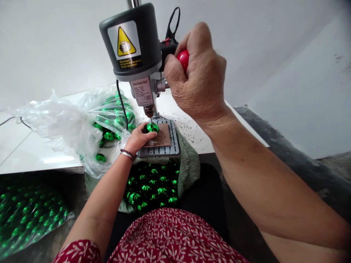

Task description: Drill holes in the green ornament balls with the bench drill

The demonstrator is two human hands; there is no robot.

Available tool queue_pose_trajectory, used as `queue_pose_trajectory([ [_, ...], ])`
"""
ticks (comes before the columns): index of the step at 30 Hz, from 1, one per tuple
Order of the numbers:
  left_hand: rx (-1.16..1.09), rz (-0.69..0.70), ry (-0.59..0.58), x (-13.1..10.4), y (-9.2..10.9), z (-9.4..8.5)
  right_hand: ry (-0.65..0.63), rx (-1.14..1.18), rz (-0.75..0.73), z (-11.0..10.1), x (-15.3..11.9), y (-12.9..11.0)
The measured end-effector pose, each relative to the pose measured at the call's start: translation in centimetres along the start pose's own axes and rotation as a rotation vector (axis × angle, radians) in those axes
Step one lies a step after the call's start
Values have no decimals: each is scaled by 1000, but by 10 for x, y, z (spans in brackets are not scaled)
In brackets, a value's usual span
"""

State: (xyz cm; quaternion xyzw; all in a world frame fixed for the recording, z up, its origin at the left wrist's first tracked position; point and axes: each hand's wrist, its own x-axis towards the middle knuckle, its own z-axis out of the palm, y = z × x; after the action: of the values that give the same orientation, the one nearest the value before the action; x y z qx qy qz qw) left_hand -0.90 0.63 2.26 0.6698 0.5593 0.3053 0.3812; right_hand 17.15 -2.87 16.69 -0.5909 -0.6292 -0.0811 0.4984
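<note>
My left hand [139, 138] grips a shiny green ball [153, 128] and steadies it on a brown board [163, 136]. The board lies on the slotted metal base [174, 140] of a mini bench drill [131, 40]. Directly over the ball, the thin drill bit [151, 119] points down and its tip meets the top of the ball; whether it has gone in, I cannot tell. Up at the right of the motor housing, my right hand [199, 73] is wrapped round the red knob [183, 60] of the drill's lever.
A clear plastic bag [71, 124] of green balls spreads over the white table [63, 157] at left. Below the base, a green woven sack [189, 164] holds many more balls. Another bag [30, 215] stands on the floor at left. Dark shavings [189, 128] litter the tabletop.
</note>
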Motion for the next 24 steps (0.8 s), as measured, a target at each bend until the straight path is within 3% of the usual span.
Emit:
queue_pose_trajectory([
  [9,305,102,29,-1,-3,-1,-16,-31,14,0,-3,2],
  [17,107,100,49,0,-13,7,60,46,-70,4,-12,12],
  [24,68,74,79,0,-13,11,121,79,-154,5,-12,18],
])
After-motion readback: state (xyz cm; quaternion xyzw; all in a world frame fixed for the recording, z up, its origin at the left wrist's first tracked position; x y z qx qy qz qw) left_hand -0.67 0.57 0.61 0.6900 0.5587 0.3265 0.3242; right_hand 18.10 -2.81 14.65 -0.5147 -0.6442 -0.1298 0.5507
